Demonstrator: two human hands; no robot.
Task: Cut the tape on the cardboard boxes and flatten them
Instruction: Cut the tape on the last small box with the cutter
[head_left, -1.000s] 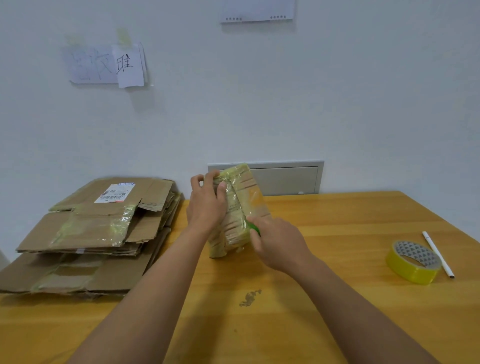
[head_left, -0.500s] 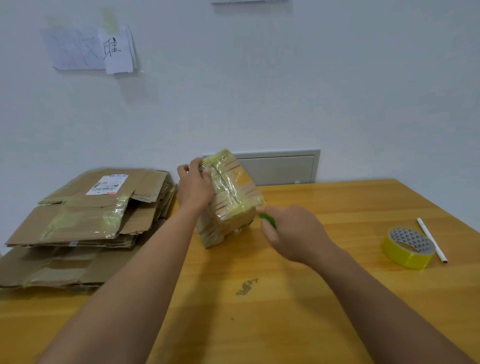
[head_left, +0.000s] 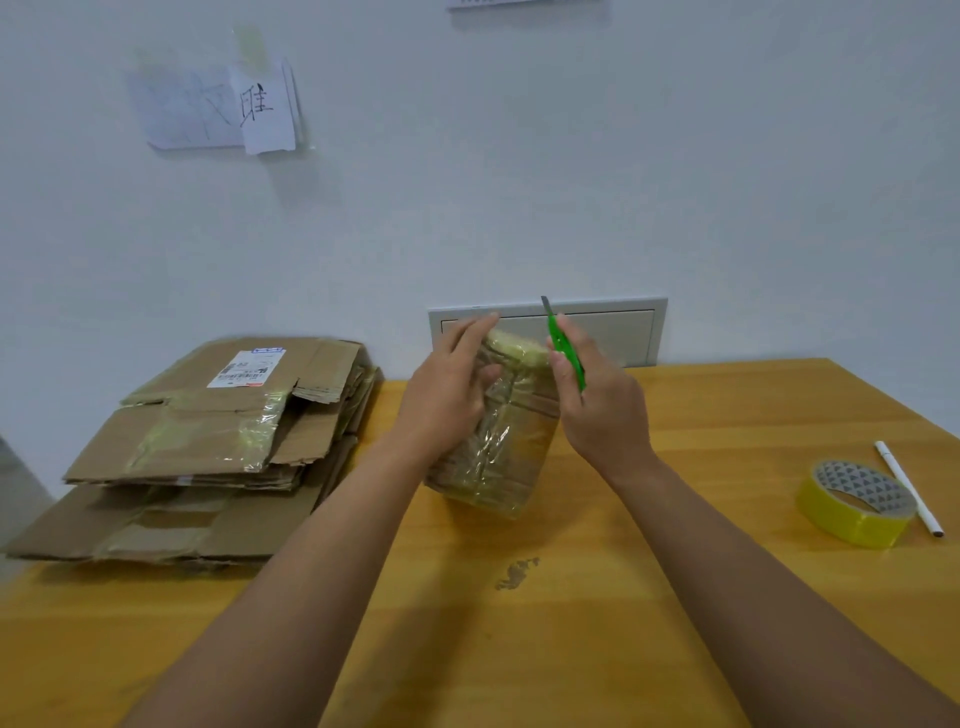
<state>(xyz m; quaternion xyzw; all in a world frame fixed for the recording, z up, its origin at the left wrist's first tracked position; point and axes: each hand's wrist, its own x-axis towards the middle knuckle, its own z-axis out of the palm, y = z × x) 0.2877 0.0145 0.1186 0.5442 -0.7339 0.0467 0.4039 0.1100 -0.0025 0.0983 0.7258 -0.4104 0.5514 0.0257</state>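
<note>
While I watch through the head camera, the readings are as follows.

Box: I see a small cardboard box wrapped in clear and yellowish tape, tilted, its lower end on the table at centre, 12 o'clock from me.
Left hand: my left hand grasps the box on its 9 o'clock side, thumb across the near face, fingers reaching over the upper end.
Right hand: my right hand is clenched round a green cutter at the 3 o'clock side of the box, at its upper end.
Cutter: blade out, pointing to 12 o'clock, its tip above the box top and clear of the tape; I cannot tell whether the handle touches the box.
Stack: flattened boxes lie piled at 10 o'clock on the table's left edge, the top sheet bearing a white label and tape remnants.
Tape roll: a yellow roll lies flat at 3 o'clock, well apart from the box.
Pen: a white pen lies just beside the roll, on its far right.
Wall: a grey panel sits behind the hands; paper notes hang at 11 o'clock.
</note>
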